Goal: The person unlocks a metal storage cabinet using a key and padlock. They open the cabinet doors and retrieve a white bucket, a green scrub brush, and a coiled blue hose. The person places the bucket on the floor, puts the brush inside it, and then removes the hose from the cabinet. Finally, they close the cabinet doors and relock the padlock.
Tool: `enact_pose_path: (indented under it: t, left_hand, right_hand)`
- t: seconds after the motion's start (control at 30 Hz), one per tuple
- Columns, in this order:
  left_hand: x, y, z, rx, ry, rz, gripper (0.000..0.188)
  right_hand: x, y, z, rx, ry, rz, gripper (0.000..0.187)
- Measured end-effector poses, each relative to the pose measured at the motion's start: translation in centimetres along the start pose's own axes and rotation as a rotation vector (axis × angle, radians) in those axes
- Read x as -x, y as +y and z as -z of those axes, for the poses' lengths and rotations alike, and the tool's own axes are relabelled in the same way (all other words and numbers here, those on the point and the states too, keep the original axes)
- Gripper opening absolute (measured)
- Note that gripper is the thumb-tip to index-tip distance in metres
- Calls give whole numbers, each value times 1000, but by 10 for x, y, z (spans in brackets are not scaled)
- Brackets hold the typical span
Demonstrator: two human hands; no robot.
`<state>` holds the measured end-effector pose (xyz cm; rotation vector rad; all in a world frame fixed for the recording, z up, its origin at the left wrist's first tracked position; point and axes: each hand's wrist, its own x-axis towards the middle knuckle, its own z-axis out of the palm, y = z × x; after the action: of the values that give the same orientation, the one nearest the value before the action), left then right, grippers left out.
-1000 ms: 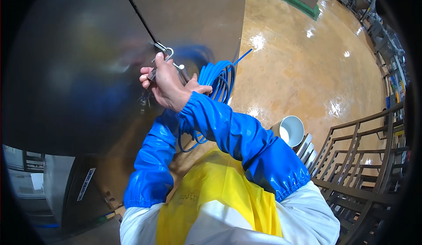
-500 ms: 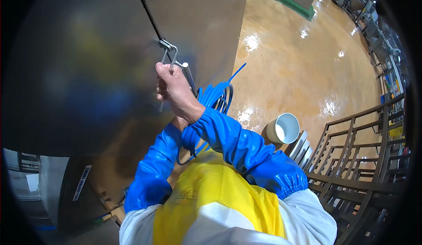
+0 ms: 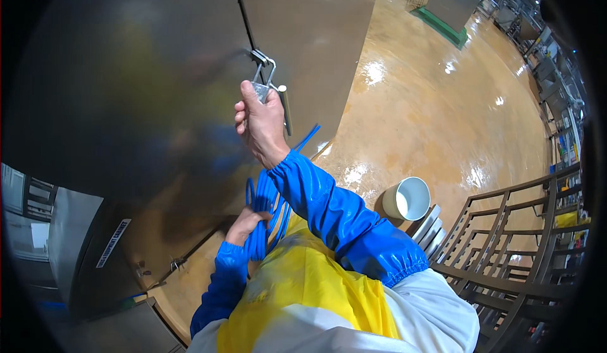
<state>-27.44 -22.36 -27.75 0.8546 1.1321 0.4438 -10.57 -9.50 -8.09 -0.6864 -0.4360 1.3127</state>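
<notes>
My right hand (image 3: 260, 124) is closed around the grey metal lever of a latch (image 3: 270, 68), thumb on top. The latch's wire loop reaches up to a catch beside the dark seam of a large metal panel (image 3: 190, 37). Just right of the fingers, a short metal bar handle (image 3: 285, 109) sticks out from the panel. Lower and closer to my body, my left hand (image 3: 245, 225) grips a coiled blue hose (image 3: 259, 242), fingers wrapped around its loops. A loose end of hose points up to the right beneath my right forearm.
On the wet, shiny tan floor (image 3: 430, 112) stands a pale bucket (image 3: 391, 202), to the right of my right sleeve. A brown metal rack (image 3: 506, 226) fills the right side. A green-based pillar (image 3: 452, 11) rises farther off; equipment lines the far right.
My left hand has drawn down and toward my body with the hose coil, away from my right wrist. My right hand stays at the latch, its lever now more visible. The view has shifted slightly.
</notes>
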Motion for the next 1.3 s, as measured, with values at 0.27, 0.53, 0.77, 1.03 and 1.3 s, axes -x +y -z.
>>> enact_pose_path:
  t: [0.27,0.53,0.77,1.03,1.3]
  left_hand:
    - [72,-28,28,207,245,31,26]
    - [88,-56,42,233,328,38,34]
    - [86,-51,31,229,294,53,34]
    - [50,-53,20,38,184,30,8]
    - [5,-85,16,132,7,206,43]
  right_hand:
    - [1,4,17,-727,-324,-159,32]
    - [-1,18,54,-1016,-564,-361,48]
    - [5,-6,31,-191,-226,-9,39]
    - [49,-29,41,100,-219,-45,56]
    - [72,-25,263,19,204,-283,31]
